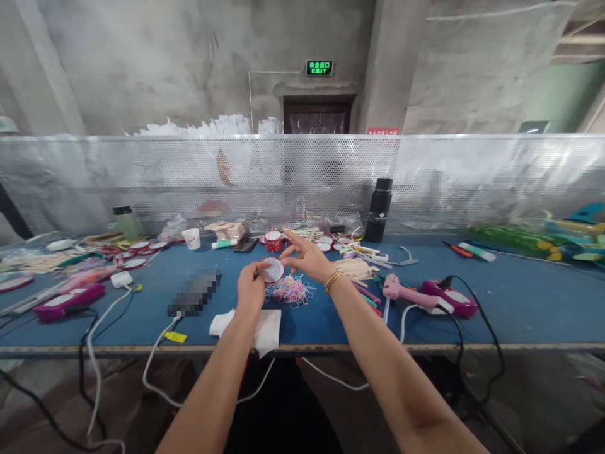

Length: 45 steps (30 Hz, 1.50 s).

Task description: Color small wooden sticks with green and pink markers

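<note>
Here, over the blue desk [529,302], my right hand [308,258] has fingers extended; whether it pinches anything, I can't tell. My left hand [251,282], near a pile of coloured loops [290,292], grips a red-rimmed disc [274,272], which sits between both hands.

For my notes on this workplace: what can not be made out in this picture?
Head view:
Back of the red-rimmed disc: faces away.
Whether the right hand pinches anything: too small.
Face of the dark device: masked by pixel blocks.
Writing on the black bottle: too small.
Rest of the forearms: cut off by bottom edge.
</note>
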Each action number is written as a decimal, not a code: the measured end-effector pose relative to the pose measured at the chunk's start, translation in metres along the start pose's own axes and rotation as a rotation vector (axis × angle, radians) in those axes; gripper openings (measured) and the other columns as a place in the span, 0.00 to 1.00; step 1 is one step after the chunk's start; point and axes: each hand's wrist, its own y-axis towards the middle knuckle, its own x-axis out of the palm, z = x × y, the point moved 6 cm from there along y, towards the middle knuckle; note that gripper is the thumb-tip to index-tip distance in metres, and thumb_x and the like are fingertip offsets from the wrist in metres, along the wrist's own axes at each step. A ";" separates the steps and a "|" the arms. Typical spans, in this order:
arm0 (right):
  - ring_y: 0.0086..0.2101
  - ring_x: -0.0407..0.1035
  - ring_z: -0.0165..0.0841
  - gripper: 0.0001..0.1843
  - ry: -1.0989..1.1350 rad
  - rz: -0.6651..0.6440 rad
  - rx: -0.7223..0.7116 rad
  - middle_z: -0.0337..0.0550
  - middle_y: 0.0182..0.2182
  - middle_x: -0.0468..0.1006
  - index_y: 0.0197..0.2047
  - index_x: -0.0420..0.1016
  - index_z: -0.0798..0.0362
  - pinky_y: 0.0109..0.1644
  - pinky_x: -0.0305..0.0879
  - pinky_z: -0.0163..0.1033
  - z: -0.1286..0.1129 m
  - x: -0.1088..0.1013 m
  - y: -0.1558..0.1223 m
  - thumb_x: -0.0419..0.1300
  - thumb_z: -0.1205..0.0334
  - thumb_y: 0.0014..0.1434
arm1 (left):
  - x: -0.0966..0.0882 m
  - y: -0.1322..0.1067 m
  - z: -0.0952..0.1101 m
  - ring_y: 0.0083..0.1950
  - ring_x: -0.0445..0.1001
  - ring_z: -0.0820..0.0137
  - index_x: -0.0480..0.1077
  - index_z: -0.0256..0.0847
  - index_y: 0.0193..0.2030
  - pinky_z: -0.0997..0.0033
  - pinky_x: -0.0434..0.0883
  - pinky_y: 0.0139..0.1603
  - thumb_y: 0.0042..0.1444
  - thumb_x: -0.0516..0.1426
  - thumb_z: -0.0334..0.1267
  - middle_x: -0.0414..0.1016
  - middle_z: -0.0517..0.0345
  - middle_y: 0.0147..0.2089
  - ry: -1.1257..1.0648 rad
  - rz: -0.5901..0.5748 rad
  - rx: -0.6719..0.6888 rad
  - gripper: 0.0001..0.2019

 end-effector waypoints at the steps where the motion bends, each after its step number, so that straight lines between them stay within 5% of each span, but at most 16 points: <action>1: 0.27 0.71 0.27 0.54 -0.097 0.026 -0.002 0.40 0.45 0.81 0.75 0.56 0.42 0.37 0.73 0.38 0.002 -0.004 0.000 0.75 0.54 0.49 | 0.000 0.000 -0.001 0.34 0.73 0.67 0.76 0.42 0.35 0.69 0.70 0.36 0.48 0.59 0.32 0.78 0.56 0.38 -0.020 -0.004 -0.031 0.07; 4: 0.41 0.78 0.35 0.58 -0.367 0.026 -0.047 0.49 0.56 0.78 0.73 0.59 0.44 0.54 0.72 0.47 0.003 -0.003 -0.001 0.79 0.56 0.43 | 0.000 -0.001 -0.003 0.31 0.72 0.70 0.72 0.42 0.37 0.71 0.69 0.32 0.46 0.59 0.31 0.76 0.59 0.37 -0.071 0.018 -0.100 0.10; 6: 0.52 0.76 0.43 0.58 -0.523 -0.011 -0.082 0.53 0.60 0.75 0.73 0.60 0.46 0.64 0.62 0.56 0.002 0.005 -0.003 0.80 0.55 0.42 | -0.003 0.000 -0.004 0.32 0.73 0.70 0.71 0.42 0.38 0.71 0.70 0.34 0.45 0.61 0.32 0.76 0.59 0.37 -0.074 0.058 -0.108 0.11; 10: 0.62 0.68 0.52 0.57 -0.769 -0.059 -0.109 0.58 0.63 0.72 0.70 0.62 0.48 0.69 0.43 0.67 0.001 0.026 -0.006 0.79 0.49 0.40 | -0.003 0.002 -0.005 0.35 0.74 0.69 0.72 0.42 0.38 0.70 0.71 0.37 0.45 0.63 0.35 0.77 0.57 0.37 -0.040 0.035 -0.060 0.11; 16: 0.60 0.70 0.51 0.52 -0.859 -0.093 -0.138 0.55 0.59 0.75 0.63 0.66 0.50 0.69 0.42 0.68 0.001 0.040 -0.007 0.80 0.48 0.38 | 0.007 -0.001 -0.001 0.32 0.73 0.69 0.73 0.43 0.36 0.71 0.70 0.32 0.43 0.64 0.38 0.77 0.58 0.35 -0.076 -0.084 -0.046 0.11; 34: 0.53 0.75 0.52 0.43 -0.955 -0.088 -0.067 0.52 0.50 0.81 0.56 0.69 0.49 0.67 0.47 0.67 0.001 0.038 -0.008 0.78 0.44 0.40 | 0.011 -0.004 0.007 0.32 0.73 0.68 0.73 0.42 0.34 0.69 0.71 0.32 0.40 0.67 0.48 0.76 0.57 0.34 -0.148 -0.146 -0.078 0.17; 41: 0.52 0.75 0.51 0.42 -0.959 -0.093 -0.054 0.51 0.49 0.81 0.56 0.69 0.48 0.66 0.48 0.67 0.003 0.039 -0.008 0.78 0.46 0.40 | 0.009 -0.006 0.017 0.30 0.72 0.69 0.72 0.42 0.33 0.70 0.69 0.34 0.40 0.66 0.40 0.75 0.60 0.30 -0.060 -0.122 -0.001 0.12; 45: 0.53 0.74 0.51 0.44 -0.893 -0.078 -0.076 0.50 0.52 0.79 0.57 0.68 0.48 0.67 0.47 0.67 0.001 0.040 -0.007 0.78 0.45 0.39 | 0.008 -0.007 0.013 0.29 0.71 0.71 0.73 0.41 0.33 0.71 0.69 0.32 0.37 0.66 0.39 0.73 0.63 0.27 -0.191 -0.100 -0.077 0.14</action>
